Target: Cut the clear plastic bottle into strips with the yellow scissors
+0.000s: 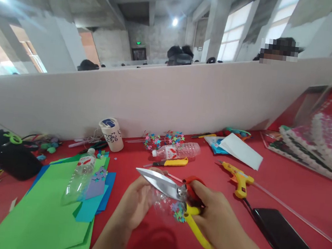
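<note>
My right hand (216,210) grips a pair of scissors (168,185) by its red and yellow handles. The silver blades lie close together and point left, across the front of my left hand (141,201). The fingers of that hand are curled around a clear plastic piece (162,210), partly hidden behind the blades. Colourful small stars (178,212) show at its right end, below the scissors' pivot. Just beyond my hands lie a yellow utility knife (173,163) and a clear plastic bottle (179,151) on its side.
Green paper sheets (40,202) and another clear bottle (79,176) lie left. A paper cup (112,134) stands by the white partition (157,95). At right are a yellow glue gun (239,179), a black power bank-like slab (287,242) and a white sheet (242,151).
</note>
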Motion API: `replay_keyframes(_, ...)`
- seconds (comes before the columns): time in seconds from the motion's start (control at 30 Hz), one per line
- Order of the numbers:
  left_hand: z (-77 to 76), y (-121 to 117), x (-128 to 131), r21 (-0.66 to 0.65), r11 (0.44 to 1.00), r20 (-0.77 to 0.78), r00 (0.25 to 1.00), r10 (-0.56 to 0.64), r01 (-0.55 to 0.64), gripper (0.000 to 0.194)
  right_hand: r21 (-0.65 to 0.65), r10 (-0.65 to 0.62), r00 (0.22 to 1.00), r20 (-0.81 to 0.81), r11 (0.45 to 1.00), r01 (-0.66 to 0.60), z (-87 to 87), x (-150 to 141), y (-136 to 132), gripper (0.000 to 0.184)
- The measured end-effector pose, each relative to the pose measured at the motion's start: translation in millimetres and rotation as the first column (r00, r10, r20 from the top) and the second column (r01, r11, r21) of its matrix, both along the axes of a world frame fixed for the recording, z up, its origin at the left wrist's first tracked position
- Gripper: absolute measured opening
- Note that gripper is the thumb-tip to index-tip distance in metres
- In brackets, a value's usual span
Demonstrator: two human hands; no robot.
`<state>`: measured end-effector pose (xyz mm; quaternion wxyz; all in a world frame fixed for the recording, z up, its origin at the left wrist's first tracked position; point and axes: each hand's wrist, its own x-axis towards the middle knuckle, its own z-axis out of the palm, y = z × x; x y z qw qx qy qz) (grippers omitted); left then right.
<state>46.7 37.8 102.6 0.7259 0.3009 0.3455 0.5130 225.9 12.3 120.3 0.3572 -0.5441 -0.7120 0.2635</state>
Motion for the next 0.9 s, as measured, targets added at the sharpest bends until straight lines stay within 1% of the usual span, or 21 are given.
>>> replay_keyframes(0.07, 0.2, 0.0, 0.4, 0.008, 1.0, 0.016, 1.0, 0.0, 0.0, 0.017, -0.009, 0.015, 1.0, 0.004, 1.0, -0.015, 1.0, -0.1, -0.3, 0.026)
replay_keyframes(0.23, 4.1, 0.8, -1.4, 0.015, 0.997, 0.111, 0.991, -0.075, 0.073, 0.025, -0.036, 0.04, 0.999, -0.022, 0.999, -0.041, 3.6, -0.2, -1.1, 0.023)
replay_keyframes(0.33, 9.5, -1.4, -1.0, 0.039, 0.998, 0.07, 0.996, -0.049, 0.046, 0.02, -0.064, 0.075, 0.995, -0.068, 0.995, -0.079, 5.2, 2.0, -0.5, 0.013)
replay_keyframes(0.4, 12.5, -4.1, 0.6, 0.092, 0.995, 0.022, 0.999, -0.036, 0.034, 0.023, -0.081, 0.094, 0.99, -0.101, 0.991, -0.102, 7.4, 4.4, -0.1, 0.009)
replay_keyframes(0.47, 14.8, -6.8, 3.1, 0.152, 0.988, -0.014, 0.999, -0.04, 0.041, 0.03, -0.089, 0.093, 0.988, -0.125, 0.991, -0.105, 10.5, 7.3, -0.5, 0.008)
replay_keyframes(0.57, 17.7, -9.8, 7.8, 0.227, 0.972, -0.041, 0.998, -0.046, 0.054, 0.033, -0.079, 0.079, 0.986, -0.149, 0.993, -0.091, 15.5, 11.9, -2.5, 0.008)
replay_keyframes(0.63, 19.7, -11.0, 11.2, 0.25, 0.967, -0.051, 0.998, -0.038, 0.049, 0.035, -0.067, 0.076, 0.984, -0.164, 0.994, -0.088, 18.3, 14.6, -4.1, 0.01)
replay_keyframes(0.77, 22.8, -13.0, 18.8, 0.241, 0.97, -0.083, 0.996, 0.016, 0.005, 0.032, -0.049, 0.077, 0.983, -0.168, 0.995, -0.086, 20.9, 17.5, -6.1, 0.013)
replay_keyframes(0.9, 22.4, -14.6, 25.6, 0.269, 0.955, -0.11, 0.982, 0.156, -0.122, 0.033, -0.045, 0.06, 0.989, -0.133, 0.997, -0.067, 16.0, 18.1, -7.1, 0.02)
